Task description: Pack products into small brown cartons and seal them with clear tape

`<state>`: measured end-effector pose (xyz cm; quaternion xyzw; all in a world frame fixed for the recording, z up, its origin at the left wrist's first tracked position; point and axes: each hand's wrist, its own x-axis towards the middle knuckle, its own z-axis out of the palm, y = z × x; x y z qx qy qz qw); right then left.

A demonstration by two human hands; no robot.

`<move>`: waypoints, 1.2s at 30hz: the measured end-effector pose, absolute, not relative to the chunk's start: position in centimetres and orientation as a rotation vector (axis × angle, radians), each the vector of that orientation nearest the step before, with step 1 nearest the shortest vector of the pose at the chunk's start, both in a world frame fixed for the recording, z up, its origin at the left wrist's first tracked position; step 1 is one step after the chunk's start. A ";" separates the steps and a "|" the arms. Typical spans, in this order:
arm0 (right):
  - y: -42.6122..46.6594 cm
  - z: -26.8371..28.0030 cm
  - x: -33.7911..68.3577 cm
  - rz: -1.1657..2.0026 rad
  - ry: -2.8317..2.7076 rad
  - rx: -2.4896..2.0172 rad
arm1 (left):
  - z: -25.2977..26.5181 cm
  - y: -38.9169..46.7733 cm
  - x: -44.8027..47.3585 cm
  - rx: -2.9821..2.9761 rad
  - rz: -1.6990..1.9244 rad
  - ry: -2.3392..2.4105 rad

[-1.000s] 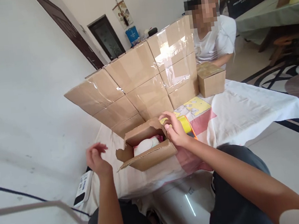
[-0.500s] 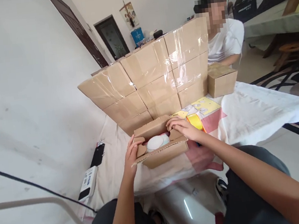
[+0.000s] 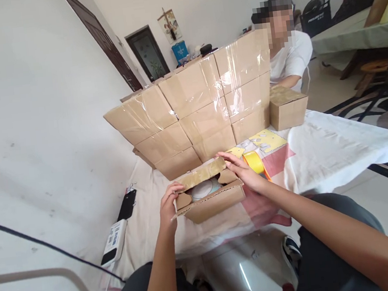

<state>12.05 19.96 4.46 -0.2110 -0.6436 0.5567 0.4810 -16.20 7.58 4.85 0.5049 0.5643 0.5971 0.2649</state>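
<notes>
Since the far flap (image 3: 201, 174) has folded inward, the cardboard box (image 3: 216, 205), at six o'clock from the stacked cartons (image 3: 201, 112), is partly covered; left hand (image 3: 168, 201) (nine o'clock) and right hand (image 3: 241, 168) (two o'clock) touch it, fingers bent, grip unclear.

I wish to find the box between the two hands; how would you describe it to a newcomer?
Find the tall wall of stacked, taped boxes on the cloth-covered table. Just in front of it, a small cardboard box sits between the left hand and right hand. Unlike the closed box at the stack's right end, its top gapes, showing something white inside.
</notes>
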 end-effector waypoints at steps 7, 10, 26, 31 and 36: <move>21.2 6.5 17.0 1.412 -2.149 -0.357 | 4.5 7.5 -15.3 1.346 1.648 1.527; 20.2 7.6 18.0 1.424 -2.249 -0.426 | 4.3 7.6 -15.0 1.313 1.663 1.527; 16.3 5.4 12.0 1.390 -1.595 -0.732 | 7.6 4.5 -12.0 2.587 0.932 1.601; 17.1 6.1 14.3 0.613 -1.563 -0.849 | 7.5 4.6 -11.8 2.594 0.975 1.631; 20.5 5.6 18.2 0.466 -1.378 -1.084 | 7.6 4.8 -11.6 2.601 0.975 1.659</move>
